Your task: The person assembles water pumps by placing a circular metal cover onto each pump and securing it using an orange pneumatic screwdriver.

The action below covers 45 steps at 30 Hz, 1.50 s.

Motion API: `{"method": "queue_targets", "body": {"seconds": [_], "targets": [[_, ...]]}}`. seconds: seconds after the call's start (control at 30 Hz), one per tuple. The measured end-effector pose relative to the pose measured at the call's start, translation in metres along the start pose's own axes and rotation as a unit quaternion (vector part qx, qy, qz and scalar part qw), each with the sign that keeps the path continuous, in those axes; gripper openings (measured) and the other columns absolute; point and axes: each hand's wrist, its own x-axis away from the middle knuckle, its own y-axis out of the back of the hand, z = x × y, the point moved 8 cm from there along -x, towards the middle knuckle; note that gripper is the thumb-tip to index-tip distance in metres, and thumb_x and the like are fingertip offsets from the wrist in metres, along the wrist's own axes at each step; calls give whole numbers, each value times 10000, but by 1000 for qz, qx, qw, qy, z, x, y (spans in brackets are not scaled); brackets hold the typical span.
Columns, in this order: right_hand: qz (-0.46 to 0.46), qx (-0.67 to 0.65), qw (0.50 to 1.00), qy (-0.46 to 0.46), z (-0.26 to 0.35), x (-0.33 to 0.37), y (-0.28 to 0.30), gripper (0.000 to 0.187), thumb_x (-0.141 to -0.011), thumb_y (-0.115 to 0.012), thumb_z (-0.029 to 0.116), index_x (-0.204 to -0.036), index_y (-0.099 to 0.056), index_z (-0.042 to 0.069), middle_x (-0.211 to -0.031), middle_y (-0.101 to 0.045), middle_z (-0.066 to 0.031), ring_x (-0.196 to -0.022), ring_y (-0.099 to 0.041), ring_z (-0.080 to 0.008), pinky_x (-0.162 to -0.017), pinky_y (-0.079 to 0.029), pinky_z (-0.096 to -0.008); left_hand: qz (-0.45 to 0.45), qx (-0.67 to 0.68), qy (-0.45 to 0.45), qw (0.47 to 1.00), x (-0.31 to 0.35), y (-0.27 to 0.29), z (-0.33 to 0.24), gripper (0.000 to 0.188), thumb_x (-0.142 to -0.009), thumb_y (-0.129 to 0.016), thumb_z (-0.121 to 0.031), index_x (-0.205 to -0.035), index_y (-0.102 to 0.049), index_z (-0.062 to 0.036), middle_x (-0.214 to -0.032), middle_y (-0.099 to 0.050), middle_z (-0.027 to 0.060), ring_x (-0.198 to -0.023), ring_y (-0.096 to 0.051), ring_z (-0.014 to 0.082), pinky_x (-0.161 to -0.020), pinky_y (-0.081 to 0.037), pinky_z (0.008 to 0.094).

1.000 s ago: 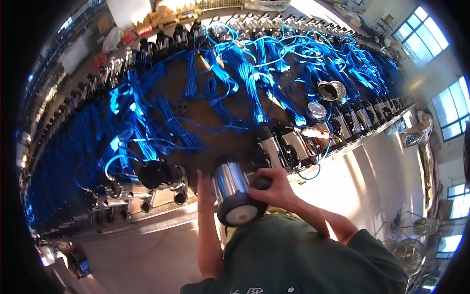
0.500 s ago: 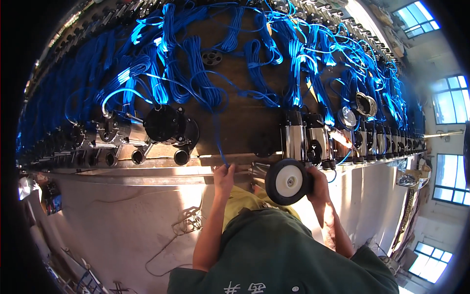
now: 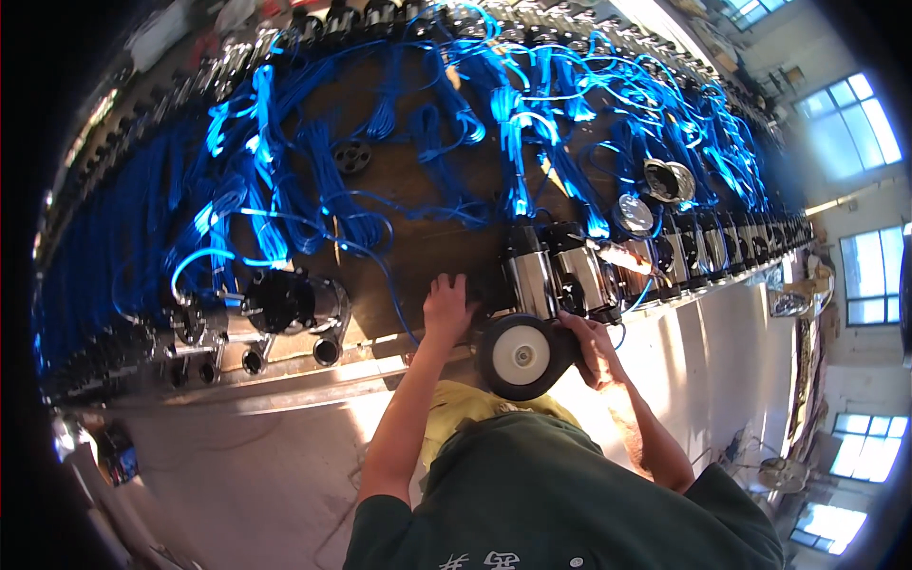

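Observation:
My right hand (image 3: pixel 591 350) grips the side of a metal-bodied pump whose round black end (image 3: pixel 492 366) with a white disc (image 3: pixel 521 355) turns toward me at the bench edge. Most of that pump's body is hidden behind this end. My left hand (image 3: pixel 446 309) reaches over the brown bench top (image 3: pixel 399 280), fingers extended and apart, with nothing visible in it. Left of that hand, a blue cable (image 3: pixel 391 285) curves down to the bench edge. Just beyond the held pump stand shiny metal pump cylinders (image 3: pixel 530 275) with black ends.
Bundled blue cables (image 3: pixel 513 157) cover much of the bench. A black pump housing (image 3: pixel 285 302) and metal parts line the left front edge. Loose round metal caps (image 3: pixel 635 214) lie to the right, and a black disc with holes (image 3: pixel 351 157) farther back. More pumps stand along the far side.
My left hand has let go of the blue cable and moved forward over the bench, its fingers opening. My right hand keeps its hold on the pump. The view has shifted and tilted.

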Motion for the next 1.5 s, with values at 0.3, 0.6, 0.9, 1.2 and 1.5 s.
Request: {"method": "queue_targets", "body": {"seconds": [0.3, 0.6, 0.9, 1.2, 1.5], "targets": [[139, -19, 960, 244, 37, 58, 163, 496, -902, -582, 463, -953, -637, -27, -813, -633, -81, -734, -616, -179, -627, -510, -269, 62, -98, 88, 989, -20, -8, 6, 544, -732, -747, -470, -1015, -551, -50, -981, -581, 172, -875, -619, 346, -704, -528, 438], [-460, 106, 881, 6, -130, 120, 523, 521, -815, -674, 388, -1256, -587, 124, -1269, -580, -147, -1211, -509, -230, -934, -387, -549, 206, 24, 18, 978, -37, -30, 20, 210, -798, -678, -240, -802, -667, -30, -843, -632, 186, -717, -591, 314, -647, -481, 436], [-529, 285, 786, 146, -127, 58, 512, 613, -804, -571, 59, -1381, -384, -26, -1135, -615, -242, -1048, -620, -284, -924, -468, -364, -67, 282, 121, 950, 0, 172, -22, 250, -899, -586, -37, -1145, -575, 4, -1072, -664, 112, -984, -624, 177, -868, -493, 288], [-327, 283, 856, 284, -15, -27, 292, 496, -783, -667, 1, -1258, -556, 85, -1176, -621, -121, -952, -649, -234, -762, -557, -313, -114, 317, 105, 936, 60, 166, -121, 188, -802, -724, -34, -983, -683, -3, -859, -682, 70, -731, -622, 121, -595, -498, 229], [-273, 323, 851, 311, 25, -27, 239, 341, -813, -680, 83, -1149, -631, 49, -1089, -682, -100, -995, -656, -214, -812, -528, -338, 55, 92, -54, 993, 75, 160, -161, 969, -657, -833, -402, -1397, -356, 2, -1392, -426, 203, -1261, -437, 370, -1026, -388, 444]]}}
